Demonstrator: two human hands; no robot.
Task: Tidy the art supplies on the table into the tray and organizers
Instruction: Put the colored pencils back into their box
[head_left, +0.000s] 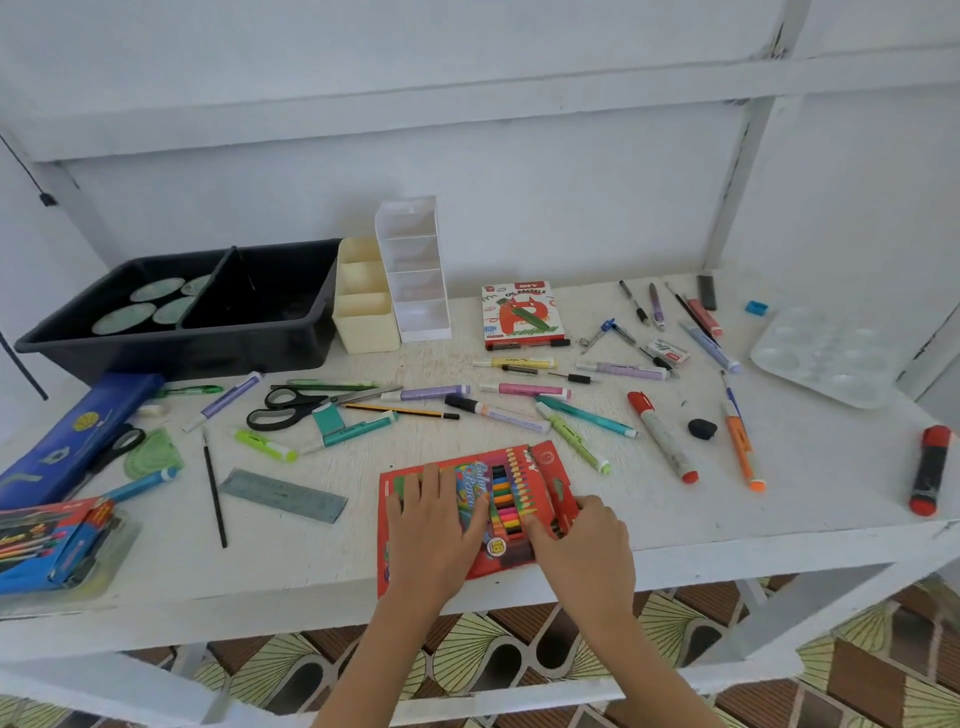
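The red cardboard box of coloured pencils (519, 462) lay flat on the white worktop (322, 561) at lower centre of the frame, near the front edge. Its flap stood open on the right side, and the pencils showed in a row. The left hand (434, 512) pressed on the box's left half, palm down, with its fingers (415, 491) straight and slightly apart. The right hand (582, 535) was at the box's right edge, fingers curled onto it beside the open flap and the index finger lying across the pencils.

The black divided plastic tray (208, 348) stood at upper left. The cream compartment organizer (363, 322) and the white tiered organizer (415, 291) stood just beside it to the right. Black-handled scissors (291, 408) and loose markers (426, 392) lay scattered across mid-frame, apart from the tray. A white paint palette (826, 358) lay at the right.
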